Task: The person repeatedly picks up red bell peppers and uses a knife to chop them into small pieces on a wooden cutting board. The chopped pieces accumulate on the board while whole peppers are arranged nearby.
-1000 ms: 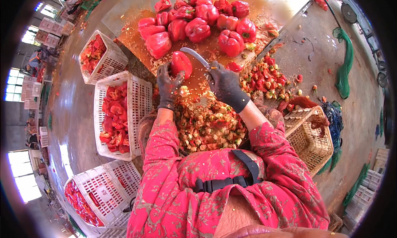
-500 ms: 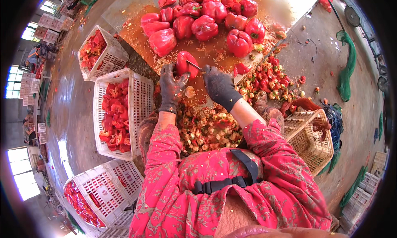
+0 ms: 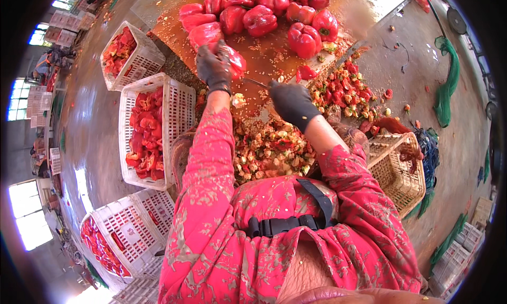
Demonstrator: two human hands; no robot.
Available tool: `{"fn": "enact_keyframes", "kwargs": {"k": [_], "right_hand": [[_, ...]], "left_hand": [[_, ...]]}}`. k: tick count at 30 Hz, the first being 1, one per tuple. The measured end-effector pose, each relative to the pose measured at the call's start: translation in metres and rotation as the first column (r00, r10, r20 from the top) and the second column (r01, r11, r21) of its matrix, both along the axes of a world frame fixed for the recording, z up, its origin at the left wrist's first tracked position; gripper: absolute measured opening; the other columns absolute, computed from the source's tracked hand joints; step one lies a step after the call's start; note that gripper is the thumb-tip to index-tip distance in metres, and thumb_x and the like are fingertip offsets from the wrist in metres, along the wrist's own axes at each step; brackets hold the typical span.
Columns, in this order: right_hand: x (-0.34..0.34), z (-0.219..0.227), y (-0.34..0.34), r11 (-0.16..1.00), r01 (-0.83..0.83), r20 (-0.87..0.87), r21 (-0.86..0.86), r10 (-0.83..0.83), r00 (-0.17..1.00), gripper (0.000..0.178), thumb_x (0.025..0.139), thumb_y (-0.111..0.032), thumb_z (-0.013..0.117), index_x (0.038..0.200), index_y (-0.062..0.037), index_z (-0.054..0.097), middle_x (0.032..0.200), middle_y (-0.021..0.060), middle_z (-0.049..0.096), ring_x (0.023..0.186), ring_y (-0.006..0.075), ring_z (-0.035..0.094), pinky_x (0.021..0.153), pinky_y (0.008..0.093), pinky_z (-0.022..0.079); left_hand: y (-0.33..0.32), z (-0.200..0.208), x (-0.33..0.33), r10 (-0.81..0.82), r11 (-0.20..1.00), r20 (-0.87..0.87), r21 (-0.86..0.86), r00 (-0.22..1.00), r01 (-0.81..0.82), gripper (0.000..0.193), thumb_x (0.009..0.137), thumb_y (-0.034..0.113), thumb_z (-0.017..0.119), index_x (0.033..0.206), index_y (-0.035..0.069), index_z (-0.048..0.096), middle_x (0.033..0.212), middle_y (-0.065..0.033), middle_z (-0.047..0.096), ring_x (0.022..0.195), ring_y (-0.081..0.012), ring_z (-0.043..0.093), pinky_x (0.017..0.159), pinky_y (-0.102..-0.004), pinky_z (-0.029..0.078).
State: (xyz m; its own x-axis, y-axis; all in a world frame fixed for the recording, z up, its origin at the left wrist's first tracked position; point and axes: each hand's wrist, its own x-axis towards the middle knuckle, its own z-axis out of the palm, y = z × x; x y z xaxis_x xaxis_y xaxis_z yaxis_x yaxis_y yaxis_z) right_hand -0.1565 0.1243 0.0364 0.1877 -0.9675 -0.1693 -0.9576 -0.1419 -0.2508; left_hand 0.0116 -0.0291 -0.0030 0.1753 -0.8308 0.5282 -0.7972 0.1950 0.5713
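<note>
My left hand (image 3: 214, 69), in a dark glove, has its fingers closed round a red bell pepper (image 3: 236, 63) at the near left of the tabletop. Part of that pepper is hidden by the hand. Just beyond the fingers, another whole red bell pepper (image 3: 206, 35) lies at the edge of the pile. In my dark-gloved right hand (image 3: 292, 102) is a small knife (image 3: 255, 83), its blade pointing left toward the held pepper but apart from it. A pale, seedy core piece (image 3: 238, 100) shows below the left hand.
Several whole bell peppers (image 3: 260, 21) are heaped on the seed-strewn, wet tabletop (image 3: 269, 61). Cores and scraps (image 3: 272, 151) lie below me, with more scraps (image 3: 343, 90) at right. White crates (image 3: 182, 114) of cut peppers stand left; a yellowish crate (image 3: 398, 174) leans at right.
My left hand has moved up and left with the pepper, toward the pile. My right hand and knife have shifted slightly right and down, and the blade has come away from the pepper.
</note>
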Motion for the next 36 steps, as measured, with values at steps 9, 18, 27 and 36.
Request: {"fn": "enact_keyframes", "kwargs": {"k": [9, 18, 27, 36], "right_hand": [[-0.016, -0.03, -0.017, 0.833, 0.221, 0.564, -0.507, 0.127, 0.816, 0.032, 0.07, -0.015, 0.061, 0.096, -0.0016, 0.049, 0.089, 0.0172, 0.052, 0.088, 0.036, 0.052, 0.071, 0.0439, 0.045], [0.002, -0.038, -0.036, 0.853, 0.491, 0.93, -0.176, -0.019, 0.366, 0.031, 0.065, -0.015, 0.066, 0.087, -0.0009, 0.049, 0.076, 0.0132, 0.047, 0.069, 0.0281, 0.046, 0.063, 0.0376, 0.04], [0.001, -0.046, -0.053, 0.635, 0.726, 0.902, -0.263, -0.105, 0.418, 0.024, 0.064, -0.008, 0.067, 0.08, -0.0008, 0.051, 0.074, 0.0139, 0.05, 0.073, 0.0294, 0.05, 0.064, 0.0367, 0.042], [-0.015, 0.016, -0.015, 0.924, 0.162, 0.875, -0.347, 0.256, 0.411, 0.045, 0.069, -0.019, 0.073, 0.103, 0.0004, 0.052, 0.088, 0.0151, 0.055, 0.078, 0.0269, 0.056, 0.069, 0.0343, 0.045]], "left_hand": [[0.06, 0.014, -0.042, -0.18, 0.936, -0.597, 0.14, 0.781, 0.323, 0.042, 0.074, 0.031, 0.072, 0.093, -0.004, 0.058, 0.084, -0.0102, 0.062, 0.072, -0.0183, 0.055, 0.068, -0.0334, 0.045], [0.062, 0.01, -0.036, -0.004, 0.754, -0.954, 0.195, 0.301, 0.628, 0.023, 0.079, 0.022, 0.065, 0.089, 0.002, 0.061, 0.078, -0.0057, 0.06, 0.069, -0.0167, 0.057, 0.062, -0.0294, 0.048], [0.044, 0.02, -0.034, -0.04, 0.531, -0.959, -0.257, -0.279, 0.808, 0.031, 0.082, 0.032, 0.06, 0.099, 0.006, 0.055, 0.082, -0.0079, 0.057, 0.079, -0.0241, 0.055, 0.072, -0.0359, 0.049], [0.006, -0.012, -0.004, -0.418, 0.406, -0.856, 0.123, 0.304, 0.906, 0.03, 0.09, 0.027, 0.048, 0.106, 0.003, 0.054, 0.099, -0.0111, 0.059, 0.093, -0.0217, 0.055, 0.086, -0.0347, 0.043]]}}
